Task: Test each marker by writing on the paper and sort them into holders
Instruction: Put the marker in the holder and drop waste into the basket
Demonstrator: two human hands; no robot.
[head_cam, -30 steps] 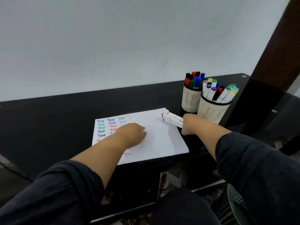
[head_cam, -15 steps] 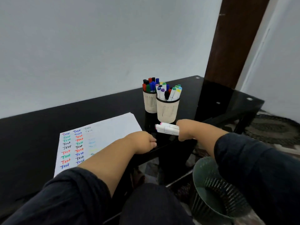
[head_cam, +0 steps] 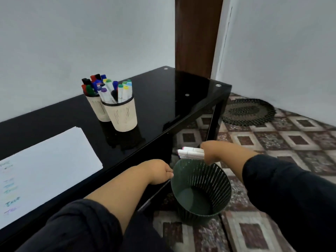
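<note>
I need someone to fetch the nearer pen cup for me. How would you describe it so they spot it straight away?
On the black glass table, right of the white paper, two beige holders stand touching. Take the front holder, nearer the table's edge: it has a black rim and holds white-barrelled markers with pastel caps, while the rear holder holds dark-capped ones.

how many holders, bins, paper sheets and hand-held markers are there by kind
holders: 2, the front holder and the back holder
bin: 1, the green bin on the floor
paper: 1, the paper on the table
markers held: at least 2, white markers gripped by the right hand above the bin
total: 6
</note>
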